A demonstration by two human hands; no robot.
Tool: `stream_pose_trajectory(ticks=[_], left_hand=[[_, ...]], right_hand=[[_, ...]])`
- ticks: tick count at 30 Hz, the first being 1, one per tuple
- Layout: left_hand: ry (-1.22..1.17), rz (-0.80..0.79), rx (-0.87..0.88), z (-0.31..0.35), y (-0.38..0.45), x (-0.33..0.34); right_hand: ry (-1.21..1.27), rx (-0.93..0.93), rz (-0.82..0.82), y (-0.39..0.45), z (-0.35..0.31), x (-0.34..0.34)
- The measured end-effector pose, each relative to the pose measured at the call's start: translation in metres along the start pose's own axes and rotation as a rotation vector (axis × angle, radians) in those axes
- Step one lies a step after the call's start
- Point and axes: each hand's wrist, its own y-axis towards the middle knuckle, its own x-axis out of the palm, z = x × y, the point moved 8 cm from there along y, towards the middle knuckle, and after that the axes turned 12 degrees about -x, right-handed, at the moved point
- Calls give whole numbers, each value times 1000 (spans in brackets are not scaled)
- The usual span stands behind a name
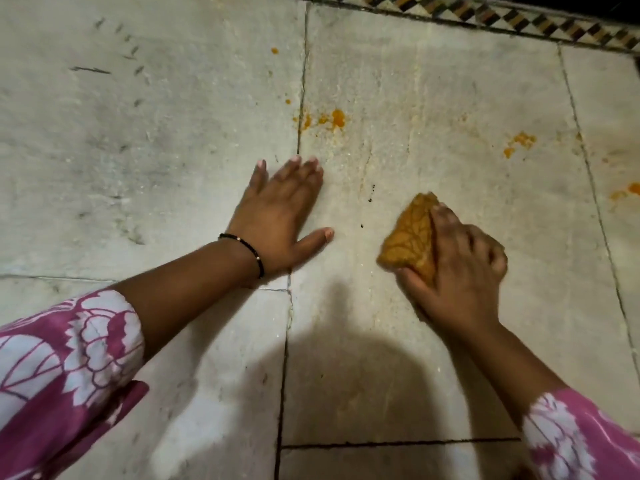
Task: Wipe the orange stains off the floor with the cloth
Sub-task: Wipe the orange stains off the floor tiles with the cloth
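down low, your left hand (282,216) lies flat on the pale grey stone-slab floor (433,81), fingers straight and close together, thumb spread out to the side, palm pressed just left of the dark seam between two slabs. a thin black bead bracelet (247,249) circles that wrist, and a pink sleeve with a white floral print (69,368) covers the forearm.

your right hand (460,268) grips the folded, orange-stained patterned cloth (410,237), fingers curled over its top edge and thumb tucked against its near side. the hand is slightly blurred. the cloth sits on the floor on the slab right of the seam, well apart from the left hand, its pointed corner aimed away from you.

orange stains noted:
- a cluster of orange smears (334,119) beside the seam, beyond the left fingertips
- a small orange dot (274,50) farther up on the left slab, and another speck (287,101) near the seam
- a crumbly orange patch (521,142) beyond and right of the cloth
- an orange blot (632,189) at the right edge of view

none of these touches the cloth. a checkered mosaic border strip (502,17) runs along the far edge of the floor. a dark rounded shadow (363,386) falls on the slab between your forearms.
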Motion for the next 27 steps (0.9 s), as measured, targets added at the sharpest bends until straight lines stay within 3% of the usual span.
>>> stream_pose_trajectory(ticks=[3, 5, 7, 10, 14, 18, 20, 23, 27], left_hand=[[77, 67, -228, -60, 16, -16], [97, 60, -313, -84, 18, -17], [126, 60, -308, -86, 18, -15], [99, 65, -346, -87, 19, -17], [67, 77, -324, -89, 18, -17], [81, 48, -325, -89, 18, -16], [81, 44, -325, -89, 18, -16], [67, 49, -328, -89, 17, -18], [53, 53, -326, -89, 17, -18]], right_hand=[[6, 272, 40, -20, 21, 2], [-24, 332, 2, -15, 10, 5], [-20, 191, -67, 5, -26, 11], [10, -166, -93, 46, -99, 16], [-4, -301, -14, 129, -140, 15], [-17, -374, -8, 201, -122, 16], [-11, -325, 19, 216, -98, 11], [-15, -286, 29, 194, -63, 5], [-94, -466, -119, 138, -32, 6]])
